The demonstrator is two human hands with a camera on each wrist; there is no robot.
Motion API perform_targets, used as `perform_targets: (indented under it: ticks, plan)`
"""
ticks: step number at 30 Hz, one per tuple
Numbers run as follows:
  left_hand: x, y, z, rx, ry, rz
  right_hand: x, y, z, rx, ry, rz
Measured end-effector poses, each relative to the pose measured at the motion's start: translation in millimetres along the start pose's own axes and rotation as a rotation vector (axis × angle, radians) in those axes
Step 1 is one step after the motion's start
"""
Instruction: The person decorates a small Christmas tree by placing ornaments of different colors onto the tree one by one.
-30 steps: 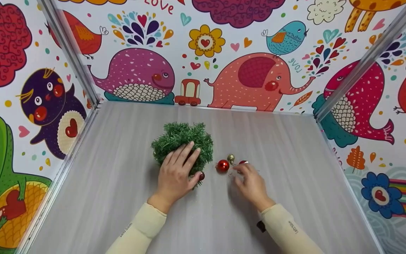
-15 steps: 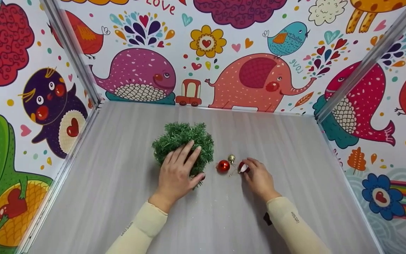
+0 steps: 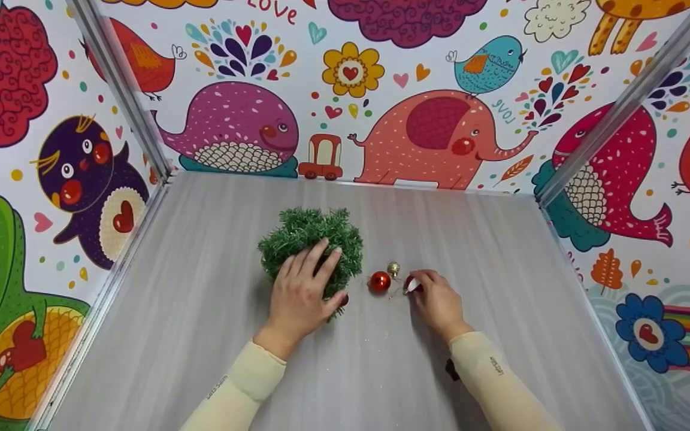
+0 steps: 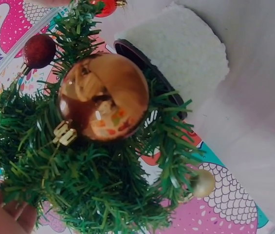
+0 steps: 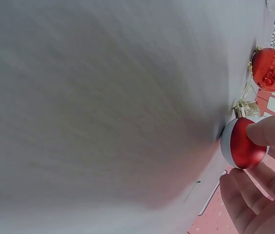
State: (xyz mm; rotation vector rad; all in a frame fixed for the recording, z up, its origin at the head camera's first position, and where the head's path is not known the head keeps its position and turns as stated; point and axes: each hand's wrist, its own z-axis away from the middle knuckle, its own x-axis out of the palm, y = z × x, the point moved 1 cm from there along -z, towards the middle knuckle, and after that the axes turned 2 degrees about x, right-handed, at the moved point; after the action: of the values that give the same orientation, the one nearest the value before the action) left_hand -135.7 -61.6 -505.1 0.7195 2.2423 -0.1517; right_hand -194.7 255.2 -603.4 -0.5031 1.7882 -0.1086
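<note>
A small artificial Christmas tree (image 3: 315, 227) is under my left hand (image 3: 303, 293), whose straight fingers rest over its branches. The left wrist view shows a shiny copper-coloured bauble (image 4: 103, 97), a dark red bauble (image 4: 40, 50) and a pale bauble (image 4: 203, 183) on it, above a white fuzzy base (image 4: 181, 48). My right hand (image 3: 441, 305) pinches a red-and-white bauble (image 5: 247, 144) between thumb and fingers, low over the table. Just left of it lie a shiny red bauble (image 3: 379, 281) and a small gold bauble (image 3: 393, 269); the gold one is mostly hidden in the right wrist view.
The grey wood-grain table (image 3: 213, 239) is enclosed by cartoon-printed panels (image 3: 345, 120) at the back and both sides. Metal rails (image 3: 120, 90) run along the corners. Something small and black (image 3: 452, 369) shows beneath the right wrist.
My right hand has shifted right from behind the loose baubles, taken the red-and-white one between its fingers, then drifted very slightly back left. The left hand and tree have stayed put.
</note>
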Motion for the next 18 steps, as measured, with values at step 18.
perform_targets:
  ticks: [18]
  plan:
    - [-7.5,-4.7,2.4,0.034,-0.029,-0.004,0.6,0.6,0.7,0.022,-0.007,-0.008]
